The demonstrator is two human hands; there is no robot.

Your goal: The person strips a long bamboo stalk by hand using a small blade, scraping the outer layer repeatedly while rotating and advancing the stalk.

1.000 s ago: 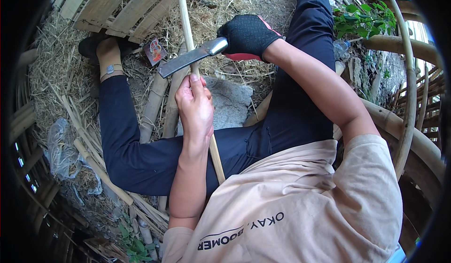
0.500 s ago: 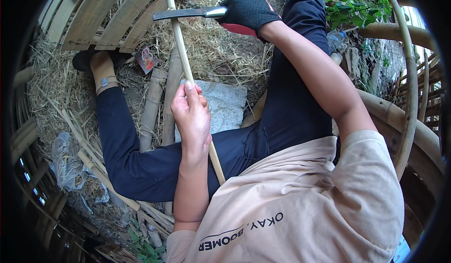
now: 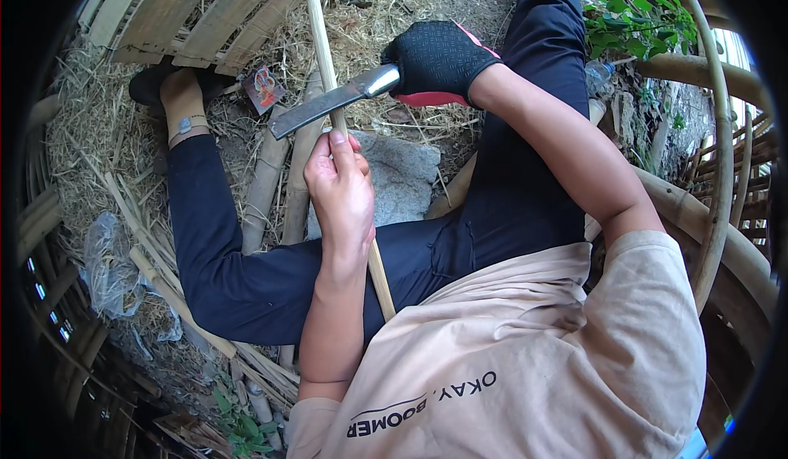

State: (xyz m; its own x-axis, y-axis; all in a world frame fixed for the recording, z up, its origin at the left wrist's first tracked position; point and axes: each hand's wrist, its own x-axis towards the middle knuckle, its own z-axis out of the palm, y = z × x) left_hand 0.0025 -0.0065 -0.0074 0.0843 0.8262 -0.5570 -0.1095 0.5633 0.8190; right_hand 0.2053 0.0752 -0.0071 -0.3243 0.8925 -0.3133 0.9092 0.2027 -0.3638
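My bare left hand (image 3: 341, 184) is closed around a long pale bamboo strip (image 3: 321, 41), thumb on top. The strip runs from beyond the top edge down past my left thigh to my shirt. In a black and red glove, my right hand (image 3: 439, 63) grips a machete-like knife (image 3: 332, 102) by its handle, which the fingers hide. Its broad grey blade lies across the strip just beyond my left thumb, tip pointing left and nearer to me. Below the strip, a flat grey stone (image 3: 394, 172) rests on the ground between my legs.
Wide bamboo slats (image 3: 168, 16) stand at the far left by my shoe. Straw and bamboo poles (image 3: 267, 176) cover the ground. A crumpled plastic bag (image 3: 112, 266) lies at left. Curved bamboo rails (image 3: 710, 188) and a leafy plant (image 3: 640, 28) are on the right.
The knife has come toward me along the strip, close to my left thumb, and its tip has swung nearer. My left hand keeps its hold on the bamboo strip. The view has shifted slightly.
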